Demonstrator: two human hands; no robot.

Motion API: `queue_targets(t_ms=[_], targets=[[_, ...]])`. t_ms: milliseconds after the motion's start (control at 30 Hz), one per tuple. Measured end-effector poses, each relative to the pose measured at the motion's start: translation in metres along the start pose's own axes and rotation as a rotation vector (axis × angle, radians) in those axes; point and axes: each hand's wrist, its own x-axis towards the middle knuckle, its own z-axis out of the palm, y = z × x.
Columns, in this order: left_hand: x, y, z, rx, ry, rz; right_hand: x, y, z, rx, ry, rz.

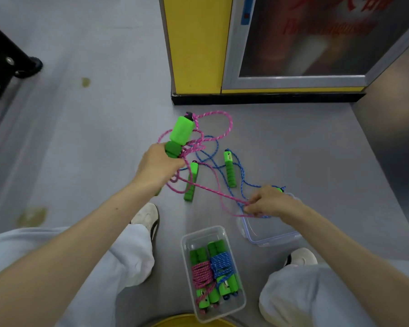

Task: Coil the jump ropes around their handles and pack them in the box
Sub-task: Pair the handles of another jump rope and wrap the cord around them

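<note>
- The fingers (175, 164) of our left hand (159, 165) are curled tight round the lower end of a green foam handle (181, 132), left of centre. We cannot tell whether a second handle sits in the same grip.
- The fingers (252, 208) of our right hand (269, 202) pinch the pink rope (213, 191) right of centre. The blue rope (242, 179) runs close by, and we cannot tell whether it is caught in the pinch.
- To coil well, we judge that we should first draw the pink rope free of the blue one. Then we keep it taut between our hands and lay the turns side by side along the handle.
- Two loose green handles (191, 182) (230, 168) lie on the floor (80, 138) between our hands, amid the crossing ropes.
- The clear box (184, 256) sits at lower centre, holding a coiled pink bundle (201, 272) and a coiled blue bundle (221, 263). Its lid (274, 234) lies under our right hand.
</note>
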Motion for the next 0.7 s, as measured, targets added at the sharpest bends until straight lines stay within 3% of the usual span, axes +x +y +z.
queue_targets(t_ms=[67,133,267,400,467,600,700], targets=[[0.001,-0.007,-0.009,0.354,0.089,0.089,0.001,0.013,-0.006,-0.131,0.107,0.051],[0.001,-0.010,-0.013,0.451,0.125,0.132,0.001,0.023,-0.009,-0.122,0.196,0.064],[0.000,-0.012,0.000,0.374,-0.014,0.136,0.002,0.025,-0.006,0.380,0.257,0.059],[-0.004,-0.004,0.018,0.389,-0.117,0.189,-0.006,0.005,-0.012,0.858,0.105,-0.004],[-0.006,0.000,0.028,0.282,-0.185,0.187,-0.012,-0.003,-0.017,1.073,0.057,-0.060],[-0.015,0.011,0.046,0.020,-0.401,0.126,-0.020,-0.011,-0.021,1.295,-0.005,-0.141],[-0.024,0.020,0.057,-0.051,-0.552,0.114,-0.024,-0.013,-0.022,1.427,-0.062,-0.184]])
